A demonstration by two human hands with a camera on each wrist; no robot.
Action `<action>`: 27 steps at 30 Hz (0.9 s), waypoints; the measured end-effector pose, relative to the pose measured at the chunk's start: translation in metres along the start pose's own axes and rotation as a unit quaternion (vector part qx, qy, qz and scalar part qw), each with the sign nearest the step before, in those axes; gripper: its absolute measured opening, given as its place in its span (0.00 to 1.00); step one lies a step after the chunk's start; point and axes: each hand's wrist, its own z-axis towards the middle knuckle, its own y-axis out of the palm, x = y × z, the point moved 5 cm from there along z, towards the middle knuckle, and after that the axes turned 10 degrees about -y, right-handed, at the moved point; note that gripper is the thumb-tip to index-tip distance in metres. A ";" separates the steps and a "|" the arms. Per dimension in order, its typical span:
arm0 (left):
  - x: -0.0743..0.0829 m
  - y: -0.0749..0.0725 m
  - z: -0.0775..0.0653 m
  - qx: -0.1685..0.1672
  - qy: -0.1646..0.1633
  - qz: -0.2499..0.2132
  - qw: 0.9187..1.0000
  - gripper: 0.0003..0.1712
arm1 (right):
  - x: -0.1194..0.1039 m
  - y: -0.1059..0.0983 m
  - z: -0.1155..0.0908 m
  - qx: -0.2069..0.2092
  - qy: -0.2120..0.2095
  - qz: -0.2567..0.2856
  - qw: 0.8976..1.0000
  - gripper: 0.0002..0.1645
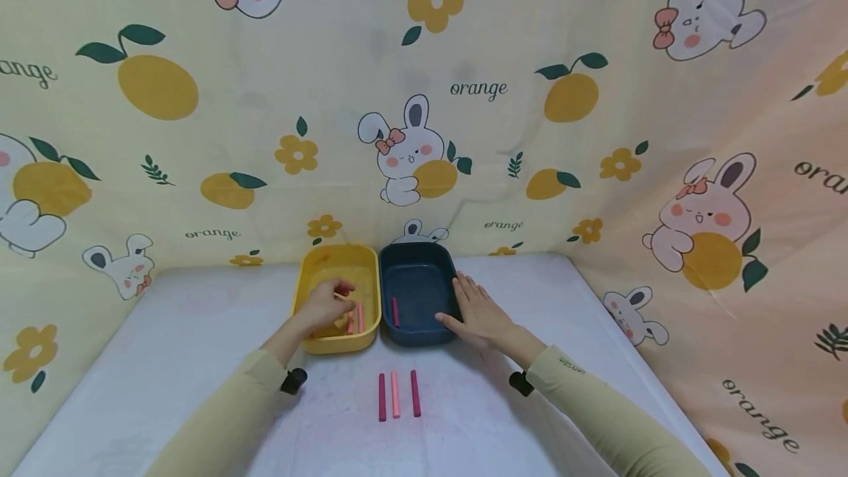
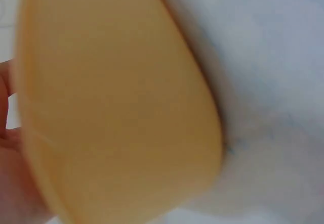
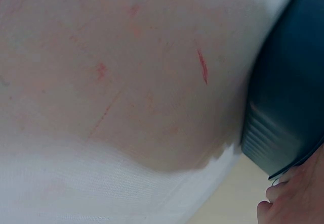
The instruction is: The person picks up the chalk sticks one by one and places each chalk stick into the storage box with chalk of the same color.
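My left hand (image 1: pixel 326 305) reaches into a yellow plastic bin (image 1: pixel 339 345) with its fingers bent. Pink crayon-like sticks (image 1: pixel 361 317) lie right by its fingertips; whether one is pinched is hidden. The bin's wall (image 2: pixel 116 102) covers most of that hand in the left wrist view. Against the right side of a navy bin (image 1: pixel 424 337) rests my right hand (image 1: pixel 483 315), fingers straight and thumb over the rim. One dark pink stick (image 1: pixel 395 312) lies in the navy bin. On the table in front are a light pink stick (image 1: pixel 395 394) and two dark pink sticks (image 1: pixel 415 393).
Both bins stand side by side at the back of the white-covered table (image 1: pixel 199 389), near a patterned cloth backdrop (image 1: pixel 503 168). Reddish smears (image 3: pixel 202 66) mark the table cover by the navy bin.
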 end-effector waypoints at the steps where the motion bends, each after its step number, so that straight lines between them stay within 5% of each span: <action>1: 0.002 -0.001 -0.002 0.002 0.005 -0.004 1.000 0.22 | 0.000 0.000 0.000 0.002 -0.001 0.001 1.000 0.62; 13: 0.025 0.000 -0.039 0.024 0.054 -0.034 0.998 0.20 | -0.003 -0.003 -0.002 0.007 -0.006 0.008 1.000 0.62; 27: 0.034 0.031 -0.079 0.022 0.094 -0.031 0.995 0.18 | -0.003 -0.004 -0.002 0.006 -0.008 0.013 1.000 0.61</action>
